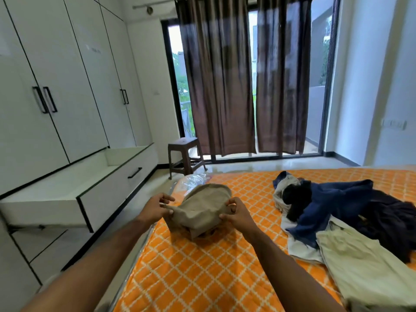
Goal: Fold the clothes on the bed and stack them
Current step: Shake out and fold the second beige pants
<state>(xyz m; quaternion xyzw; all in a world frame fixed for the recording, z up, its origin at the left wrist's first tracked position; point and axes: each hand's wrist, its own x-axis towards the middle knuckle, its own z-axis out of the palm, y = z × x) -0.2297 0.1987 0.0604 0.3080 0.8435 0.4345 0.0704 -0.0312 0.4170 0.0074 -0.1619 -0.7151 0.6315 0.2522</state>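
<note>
white wardrobe [56, 70], drawer [90, 194] open | brown curtains [238, 82], daylit glass door | brown stool [185, 154]

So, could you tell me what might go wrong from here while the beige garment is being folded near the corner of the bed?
1. The beige garment is pinched only at its near corners by the left hand and right hand; its fold could slump open.
2. It sits close to the bed edge, so it might slide off.
3. The unfolded pile lies close by on the right and could crowd a stack.
</note>
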